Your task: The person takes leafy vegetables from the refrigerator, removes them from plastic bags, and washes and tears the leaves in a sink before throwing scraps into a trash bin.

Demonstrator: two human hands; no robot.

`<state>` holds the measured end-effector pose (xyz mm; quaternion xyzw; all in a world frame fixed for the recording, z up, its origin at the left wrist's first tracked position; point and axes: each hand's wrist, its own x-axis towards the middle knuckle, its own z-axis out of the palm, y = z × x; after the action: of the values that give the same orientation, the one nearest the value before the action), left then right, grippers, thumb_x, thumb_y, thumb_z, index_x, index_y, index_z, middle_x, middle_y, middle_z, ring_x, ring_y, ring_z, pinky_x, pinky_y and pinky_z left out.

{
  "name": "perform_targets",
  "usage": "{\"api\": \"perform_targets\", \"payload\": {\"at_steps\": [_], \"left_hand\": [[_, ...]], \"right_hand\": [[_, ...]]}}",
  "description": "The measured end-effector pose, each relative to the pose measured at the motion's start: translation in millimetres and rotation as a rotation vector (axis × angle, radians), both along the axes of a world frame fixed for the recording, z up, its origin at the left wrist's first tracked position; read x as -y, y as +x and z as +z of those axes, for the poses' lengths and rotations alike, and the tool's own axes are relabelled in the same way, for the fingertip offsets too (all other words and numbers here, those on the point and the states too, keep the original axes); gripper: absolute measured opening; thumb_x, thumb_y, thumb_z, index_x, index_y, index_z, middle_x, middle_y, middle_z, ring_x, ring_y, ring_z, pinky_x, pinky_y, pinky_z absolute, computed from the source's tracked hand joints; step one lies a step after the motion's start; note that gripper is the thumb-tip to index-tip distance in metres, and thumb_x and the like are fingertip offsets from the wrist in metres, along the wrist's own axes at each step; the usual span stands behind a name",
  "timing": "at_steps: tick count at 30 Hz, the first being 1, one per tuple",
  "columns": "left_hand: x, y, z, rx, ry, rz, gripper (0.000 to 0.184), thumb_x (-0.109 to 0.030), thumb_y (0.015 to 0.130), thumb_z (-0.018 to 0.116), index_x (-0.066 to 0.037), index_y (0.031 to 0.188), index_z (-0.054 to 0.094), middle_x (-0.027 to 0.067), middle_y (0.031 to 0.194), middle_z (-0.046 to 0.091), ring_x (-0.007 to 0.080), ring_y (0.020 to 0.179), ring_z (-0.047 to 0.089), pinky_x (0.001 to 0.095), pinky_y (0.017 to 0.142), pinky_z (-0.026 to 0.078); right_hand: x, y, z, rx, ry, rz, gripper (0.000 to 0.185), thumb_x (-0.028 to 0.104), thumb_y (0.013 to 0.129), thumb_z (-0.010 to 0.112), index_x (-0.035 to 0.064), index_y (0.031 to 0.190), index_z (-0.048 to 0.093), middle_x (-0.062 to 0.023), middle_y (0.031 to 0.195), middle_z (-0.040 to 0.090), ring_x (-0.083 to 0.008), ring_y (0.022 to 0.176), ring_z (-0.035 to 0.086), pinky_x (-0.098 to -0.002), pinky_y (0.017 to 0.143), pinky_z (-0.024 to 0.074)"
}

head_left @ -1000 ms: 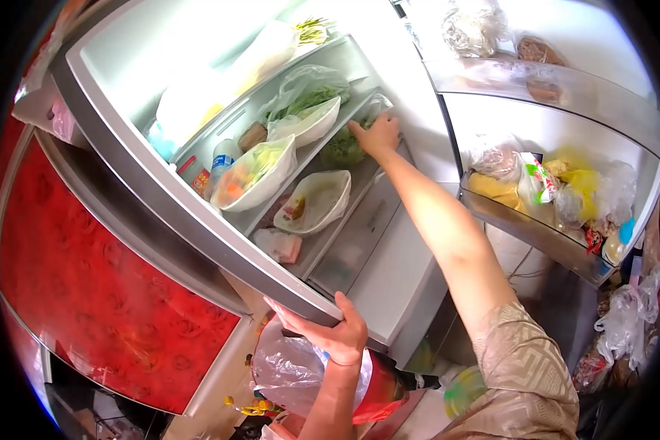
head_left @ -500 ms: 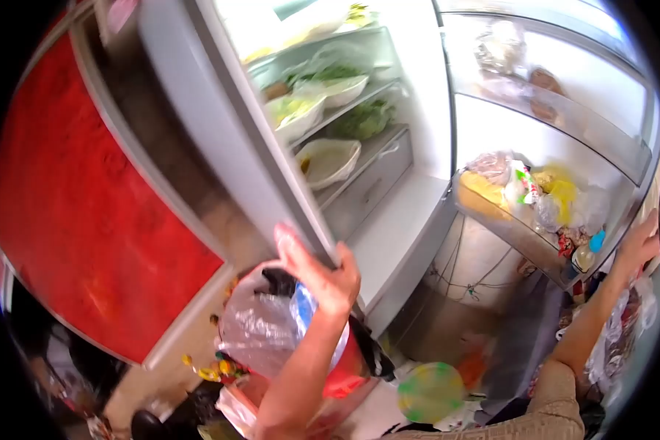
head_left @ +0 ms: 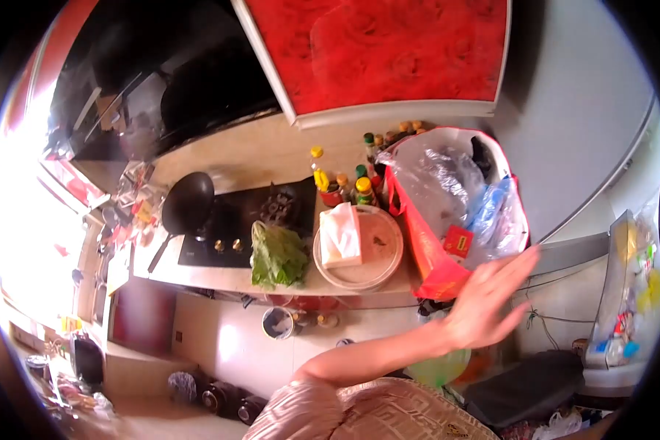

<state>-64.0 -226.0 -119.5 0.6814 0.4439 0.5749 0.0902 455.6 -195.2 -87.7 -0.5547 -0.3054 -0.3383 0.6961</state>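
My left hand [head_left: 488, 304] is stretched out with fingers extended and the thumb apart, holding nothing visible. It is close to the lower right side of a red shopping bag [head_left: 418, 246] filled with clear and blue plastic bags; I cannot tell whether they touch. Beyond the fingertips is the lower edge of the grey refrigerator [head_left: 587, 125]. At the far right, the open refrigerator door's shelf [head_left: 603, 293] holds bagged items. My right hand is out of view.
Left of the bag, a tissue pack [head_left: 341, 238] lies on a round lid [head_left: 378, 268]. Leafy greens [head_left: 279, 257] lie at the counter's front edge, before the stove [head_left: 235, 209] with a black wok [head_left: 188, 204]. Bottles [head_left: 364, 192] stand behind. A bucket [head_left: 278, 323] is on the floor.
The view has swung left towards the counter and stove, so the refrigerator's shelves have left the picture. My left hand has come off the refrigerator's edge. My right hand has gone out of view.
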Motion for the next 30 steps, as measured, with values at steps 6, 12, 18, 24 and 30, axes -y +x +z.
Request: {"api": "perform_targets", "payload": {"at_steps": [6,12,18,24,30], "left_hand": [[150,-85,-121,0.348,-0.366,0.564,0.04,0.003,0.078,0.062,-0.001,0.117,0.055,0.0126,0.112,0.061,0.0204,0.097,0.061,0.03,0.081,0.05],[272,-166,-254,0.834,-0.616,0.906,0.027,-0.006,0.083,0.059,-0.001,0.109,0.06,0.0076,0.096,0.067,0.0137,0.083,0.063,0.0256,0.073,0.051],[336,-301,-320,0.733,-0.699,1.245,0.03,-0.019,0.083,0.062,-0.002,0.108,0.061,0.0148,0.087,0.068,0.0247,0.077,0.065,0.0339,0.072,0.05],[315,-401,-308,0.568,-0.855,1.281,0.021,-0.023,0.08,0.065,-0.005,0.091,0.065,0.0148,0.083,0.067,0.0301,0.076,0.064,0.0377,0.07,0.049],[320,-432,-328,0.58,-0.61,1.08,0.009,-0.013,0.079,0.066,-0.005,0.079,0.063,0.0093,0.079,0.064,0.0229,0.068,0.063,0.0325,0.061,0.05]], "right_hand": [[-27,-180,21,0.468,-0.076,0.199,0.052,0.05,0.088,0.054,0.0004,0.103,0.056,-0.0177,0.091,0.057,-0.0244,0.077,0.055,-0.0357,0.067,0.0451],[-137,-269,29,0.575,-0.261,0.168,0.063,0.053,0.083,0.057,0.0,0.118,0.052,-0.0214,0.113,0.053,-0.0319,0.103,0.05,-0.0389,0.087,0.0411],[-205,-302,41,0.607,-0.293,-0.057,0.069,0.051,0.081,0.059,-0.0008,0.126,0.05,-0.0242,0.121,0.053,-0.0379,0.111,0.052,-0.0404,0.095,0.0403],[-178,-300,71,0.702,-0.551,0.024,0.07,0.046,0.082,0.061,-0.0047,0.128,0.046,-0.0218,0.124,0.052,-0.0332,0.116,0.05,-0.0368,0.098,0.0383],[146,-636,4,0.578,-0.861,1.161,0.032,0.012,0.089,0.057,0.0001,0.119,0.053,-0.0105,0.114,0.057,-0.0187,0.109,0.052,-0.0326,0.093,0.0426]]}}
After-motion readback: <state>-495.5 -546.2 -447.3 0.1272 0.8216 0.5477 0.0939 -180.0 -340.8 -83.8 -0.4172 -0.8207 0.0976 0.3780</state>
